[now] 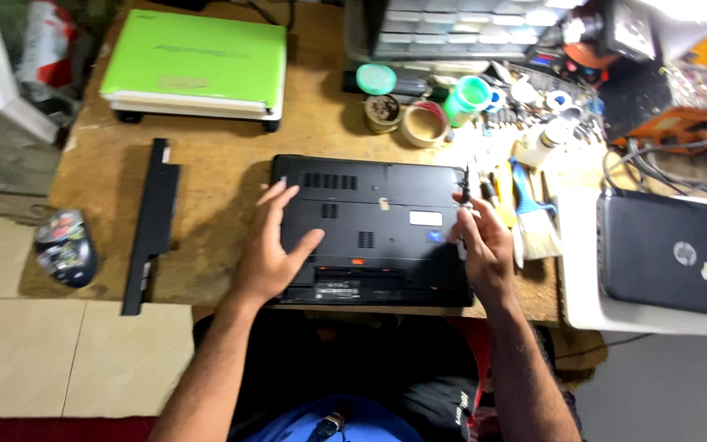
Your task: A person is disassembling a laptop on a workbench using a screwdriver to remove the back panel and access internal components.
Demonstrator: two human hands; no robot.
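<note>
Head view | left hand (267, 250) flat, fingers spread, on upturned black laptop (374, 225) | right hand (484, 245) clamped on screwdriver (466, 192) | battery pack (151, 225) left, brush (533, 217) right.

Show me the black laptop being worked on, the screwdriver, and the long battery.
black laptop (370, 209), head view, middle of underside.
screwdriver (466, 182), head view, upper shaft above right hand.
long battery (153, 221), head view, mid-length.
</note>
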